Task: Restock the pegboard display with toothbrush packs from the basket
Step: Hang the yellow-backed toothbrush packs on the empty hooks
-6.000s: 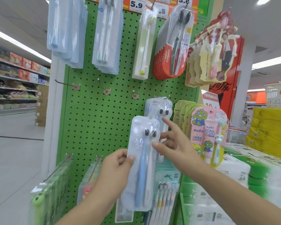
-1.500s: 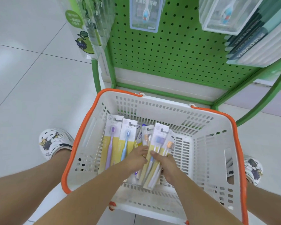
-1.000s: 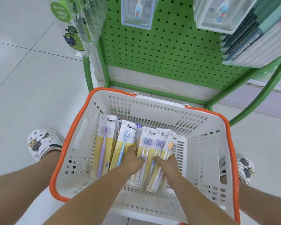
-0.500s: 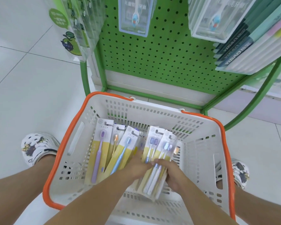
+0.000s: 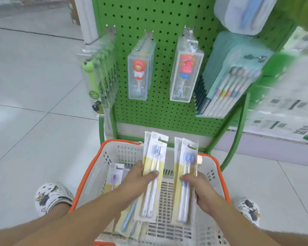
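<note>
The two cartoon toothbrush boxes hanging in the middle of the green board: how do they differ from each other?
The left character box shows a round red figure with a yellow face; the right character box shows a red dinosaur-like figure above a blue part. The left one hangs lower and turned more edge-on, so the boxes behind it show; the right one faces the camera more squarely. Both are clear boxes hung upright from hooks on the green pegboard.

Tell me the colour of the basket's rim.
Orange, on the basket rim, clearest in the head view.

One head-worn camera looks forward and down, close over the basket (image 5: 219, 167), facing the pegboard (image 5: 164, 18)
</note>
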